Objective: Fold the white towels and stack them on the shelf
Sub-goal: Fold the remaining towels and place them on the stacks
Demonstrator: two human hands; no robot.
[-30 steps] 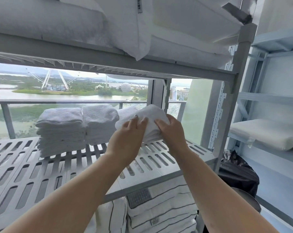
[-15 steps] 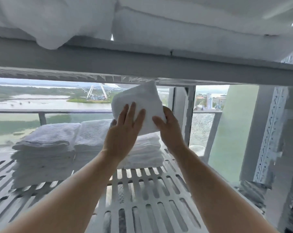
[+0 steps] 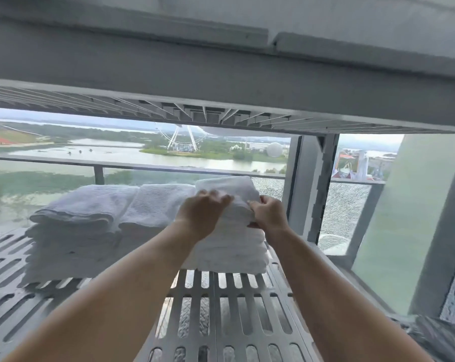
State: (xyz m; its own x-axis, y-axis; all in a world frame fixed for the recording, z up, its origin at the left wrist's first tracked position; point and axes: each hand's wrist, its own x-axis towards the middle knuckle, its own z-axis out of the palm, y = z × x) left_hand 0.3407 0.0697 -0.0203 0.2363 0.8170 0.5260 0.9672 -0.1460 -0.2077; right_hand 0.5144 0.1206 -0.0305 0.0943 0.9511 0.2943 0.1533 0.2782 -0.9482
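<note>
Hands: left hand (image 3: 201, 209) lies over the top towel (image 3: 225, 186), fingers blurred, hold not discernible; right hand (image 3: 269, 214) pinches its front corner. Location: atop the right-hand stack (image 3: 233, 253) on the slatted shelf (image 3: 221, 309), beside the neighbouring stacks (image 3: 85, 220). Handling: square edges with the pile below, press flat, release without dragging the fold. Markings: none legible.

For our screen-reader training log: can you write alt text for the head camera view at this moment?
A person's left hand and right hand hold a folded white towel atop the rightmost stack of three on a slatted grey shelf. Behind them, a river and a Ferris wheel show outside.
</note>
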